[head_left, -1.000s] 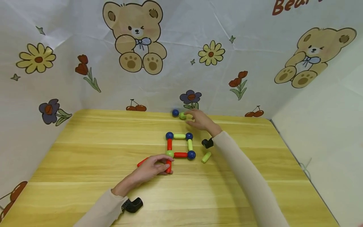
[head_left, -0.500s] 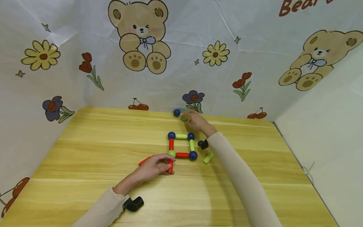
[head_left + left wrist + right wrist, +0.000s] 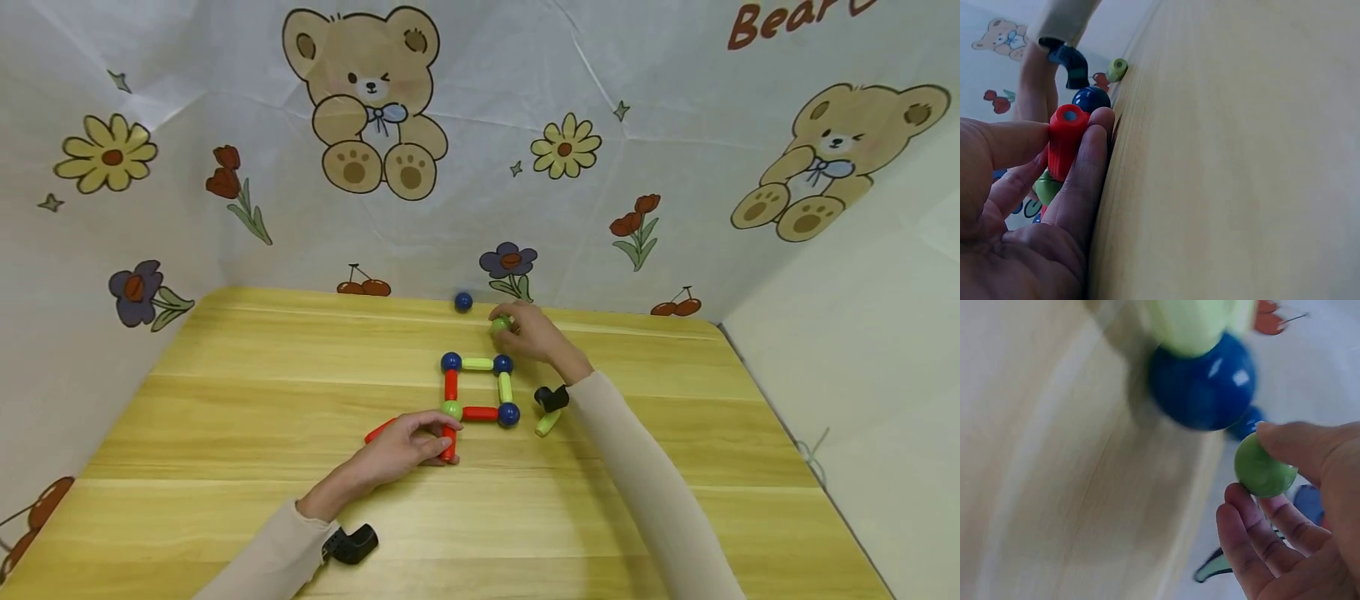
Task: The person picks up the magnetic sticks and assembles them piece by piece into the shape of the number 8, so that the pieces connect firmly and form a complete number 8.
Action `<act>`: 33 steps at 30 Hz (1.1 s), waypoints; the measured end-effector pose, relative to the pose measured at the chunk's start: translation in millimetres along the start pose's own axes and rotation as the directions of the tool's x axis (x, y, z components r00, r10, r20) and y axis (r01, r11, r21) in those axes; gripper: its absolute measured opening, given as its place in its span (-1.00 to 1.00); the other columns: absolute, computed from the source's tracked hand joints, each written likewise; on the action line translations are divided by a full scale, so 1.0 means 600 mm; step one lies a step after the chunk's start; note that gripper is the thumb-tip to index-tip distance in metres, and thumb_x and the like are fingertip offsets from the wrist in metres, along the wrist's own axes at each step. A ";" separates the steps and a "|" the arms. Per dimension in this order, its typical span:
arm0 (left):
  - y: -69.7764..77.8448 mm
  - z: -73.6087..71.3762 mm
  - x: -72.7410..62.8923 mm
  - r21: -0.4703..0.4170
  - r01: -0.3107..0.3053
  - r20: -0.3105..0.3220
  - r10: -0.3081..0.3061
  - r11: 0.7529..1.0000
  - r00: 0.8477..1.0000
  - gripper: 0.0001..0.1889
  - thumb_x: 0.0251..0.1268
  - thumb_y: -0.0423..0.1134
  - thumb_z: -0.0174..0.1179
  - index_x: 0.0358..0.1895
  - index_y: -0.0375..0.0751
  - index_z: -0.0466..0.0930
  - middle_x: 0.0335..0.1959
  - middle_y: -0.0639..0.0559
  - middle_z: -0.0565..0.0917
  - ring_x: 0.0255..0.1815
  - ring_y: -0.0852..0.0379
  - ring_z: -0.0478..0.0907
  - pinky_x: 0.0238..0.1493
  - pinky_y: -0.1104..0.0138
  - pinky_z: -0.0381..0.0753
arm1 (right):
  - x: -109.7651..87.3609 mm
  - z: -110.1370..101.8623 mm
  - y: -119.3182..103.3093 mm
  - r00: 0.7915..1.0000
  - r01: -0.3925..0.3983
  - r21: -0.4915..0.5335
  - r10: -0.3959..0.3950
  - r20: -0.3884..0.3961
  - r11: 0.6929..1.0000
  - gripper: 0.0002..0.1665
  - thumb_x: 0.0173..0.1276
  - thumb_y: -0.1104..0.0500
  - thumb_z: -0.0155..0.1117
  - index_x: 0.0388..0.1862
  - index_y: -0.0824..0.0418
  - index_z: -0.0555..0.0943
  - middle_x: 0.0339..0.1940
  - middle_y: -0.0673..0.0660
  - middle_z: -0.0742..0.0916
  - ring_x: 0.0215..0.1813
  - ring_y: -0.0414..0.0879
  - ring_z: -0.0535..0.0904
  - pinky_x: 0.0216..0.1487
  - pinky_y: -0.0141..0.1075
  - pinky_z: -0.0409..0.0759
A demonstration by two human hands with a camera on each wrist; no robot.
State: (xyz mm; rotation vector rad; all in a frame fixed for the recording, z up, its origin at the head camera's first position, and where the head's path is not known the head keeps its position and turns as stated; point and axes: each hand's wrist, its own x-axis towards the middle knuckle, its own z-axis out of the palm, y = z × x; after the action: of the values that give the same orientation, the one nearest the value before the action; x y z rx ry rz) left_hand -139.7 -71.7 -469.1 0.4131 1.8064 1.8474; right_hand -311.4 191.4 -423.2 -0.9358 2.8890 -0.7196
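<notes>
My left hand (image 3: 403, 448) pinches a red rod (image 3: 1067, 140) between thumb and fingers. The rod's far end meets a green ball (image 3: 452, 410), a corner of a square frame. Blue balls (image 3: 508, 415) form the frame's other corners, joined by red rods (image 3: 480, 413) and yellow-green rods (image 3: 477, 364). Behind the frame, my right hand (image 3: 534, 333) holds a loose green ball (image 3: 1265, 465) between thumb and fingertips, and in the right wrist view the ball looks raised off the table.
A single blue ball (image 3: 463, 302) lies at the table's back edge, by the patterned backdrop (image 3: 465, 208). To the right of the frame lies a yellow-green rod (image 3: 548, 423), partly covered by the black wrist camera (image 3: 552, 398). Another red rod (image 3: 380, 431) shows behind the left hand.
My right hand has taken hold of the green ball beside the blue one and brought it nearer, to the right. My left hand stays on the red rod.
</notes>
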 end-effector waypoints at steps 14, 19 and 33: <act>0.001 -0.002 -0.001 0.012 -0.002 0.001 0.002 1.000 1.000 -0.68 0.57 -0.42 0.08 0.27 -0.47 0.51 -0.02 -0.25 0.56 -0.04 -0.03 0.75 0.04 0.23 0.71 | -0.164 0.011 -0.116 0.987 0.135 0.150 -0.147 0.070 0.979 -0.63 0.36 0.14 0.48 0.10 0.19 0.67 0.00 0.07 0.66 -0.10 -0.06 0.60 -0.04 -0.09 0.66; 0.002 -0.003 -0.002 0.023 -0.002 -0.006 0.003 1.000 1.000 -0.67 0.57 -0.40 0.10 0.28 -0.45 0.51 0.03 -0.28 0.56 -0.03 -0.01 0.74 0.04 0.25 0.71 | -0.181 0.033 -0.153 0.974 0.170 0.128 -0.187 0.130 0.977 -0.66 0.35 0.18 0.46 0.08 0.15 0.66 0.03 0.01 0.66 -0.04 -0.13 0.56 0.04 -0.22 0.62; 0.006 -0.004 -0.003 0.107 0.015 -0.031 -0.012 0.994 0.999 -0.65 0.57 -0.33 0.13 0.32 -0.31 0.54 0.10 -0.23 0.58 0.02 0.09 0.68 0.02 0.31 0.68 | -0.202 0.073 -0.197 0.954 0.211 0.149 -0.237 0.183 0.966 -0.50 0.29 0.09 0.56 0.11 0.10 0.51 -0.03 -0.05 0.64 -0.05 -0.16 0.56 0.04 -0.37 0.58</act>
State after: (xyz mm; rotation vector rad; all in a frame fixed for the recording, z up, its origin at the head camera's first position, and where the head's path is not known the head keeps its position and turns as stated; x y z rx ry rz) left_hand -140.2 -74.7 -465.7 0.4136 1.9301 1.7614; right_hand -140.0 156.4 -425.7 -1.2542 2.5578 -0.7638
